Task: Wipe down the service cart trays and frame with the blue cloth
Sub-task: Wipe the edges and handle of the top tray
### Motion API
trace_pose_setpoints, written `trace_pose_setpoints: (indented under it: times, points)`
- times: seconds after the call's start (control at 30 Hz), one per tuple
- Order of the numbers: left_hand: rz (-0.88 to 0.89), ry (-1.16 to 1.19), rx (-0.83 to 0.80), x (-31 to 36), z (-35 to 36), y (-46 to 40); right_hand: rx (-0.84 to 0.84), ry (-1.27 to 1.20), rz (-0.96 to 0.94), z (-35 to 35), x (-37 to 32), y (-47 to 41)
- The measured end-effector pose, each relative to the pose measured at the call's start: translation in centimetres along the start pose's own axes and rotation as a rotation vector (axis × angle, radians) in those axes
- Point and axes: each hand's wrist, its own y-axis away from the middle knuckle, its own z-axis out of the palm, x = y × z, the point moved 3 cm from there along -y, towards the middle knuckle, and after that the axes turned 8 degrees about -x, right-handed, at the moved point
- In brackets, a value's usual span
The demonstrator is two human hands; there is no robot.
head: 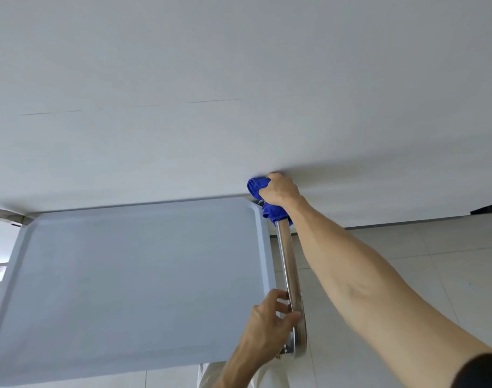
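Observation:
The cart's grey top tray [132, 281] fills the lower left of the head view. Along its right side runs a shiny steel handle bar [288, 261] of the frame. My right hand [279, 191] grips the blue cloth [256, 186] wrapped round the far end of that bar, close to the wall. My left hand [270, 320] holds the near end of the same bar, with the thumb and fingers curled round it beside the tray's corner. The lower trays are hidden under the top one.
A plain grey-white wall [239, 93] stands right behind the cart. Pale floor tiles [407, 261] spread to the right. At the far left a steel frame corner [4, 215] shows, and a dark object [488, 210] sits at the wall's base on the right.

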Motion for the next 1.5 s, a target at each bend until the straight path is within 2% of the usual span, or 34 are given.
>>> trace_pose_setpoints:
  times: [0.1, 0.23, 0.3, 0.43, 0.6, 0.7, 0.83, 0.93, 1.17, 1.23, 1.37, 1.5]
  points:
    - [0.011, 0.004, 0.017, -0.2, 0.2, -0.2, 0.084, -0.051, -0.076, 0.2, 0.5, 2.4]
    - [0.022, -0.004, -0.03, -0.2, 0.1, -0.3, 0.247, -0.192, -0.258, 3.3, 3.4, 9.8]
    - [0.009, -0.034, -0.065, -0.3, -0.1, -0.6, 0.251, -0.172, -0.264, 4.6, 4.5, 11.8]
    - [-0.002, -0.062, -0.088, -0.3, -0.4, -1.1, 0.254, -0.133, -0.234, 3.7, 3.7, 9.6]
    - [0.002, -0.137, -0.099, -0.7, -0.2, -1.3, 0.079, -0.19, -0.11, 0.6, 1.6, 4.6]
    - [0.003, -0.179, -0.041, -1.0, 0.1, -1.2, 0.038, -0.206, -0.069, 0.0, 1.0, 3.8]
    - [-0.011, -0.18, 0.034, -1.3, 0.5, -1.0, 0.196, -0.193, -0.159, 1.9, 1.8, 6.3]
    - [-0.012, -0.166, 0.074, -1.3, 0.7, -0.9, 0.255, -0.186, -0.265, 3.4, 3.5, 9.7]
    - [-0.041, -0.263, 0.199, 0.0, 0.9, 0.8, 0.099, -0.338, -0.345, 4.4, 7.2, 14.6]
    - [-0.008, -0.301, 0.23, 0.5, 0.5, 1.5, 0.12, -0.34, -0.353, 3.8, 8.0, 16.4]
    - [0.12, -0.161, 0.28, -0.2, -0.9, 4.2, 0.179, -0.422, -0.35, 2.8, 9.7, 20.8]
    - [0.236, -0.039, 0.423, -2.9, -3.3, 8.4, 0.23, -0.471, -0.397, 2.6, 8.8, 25.0]
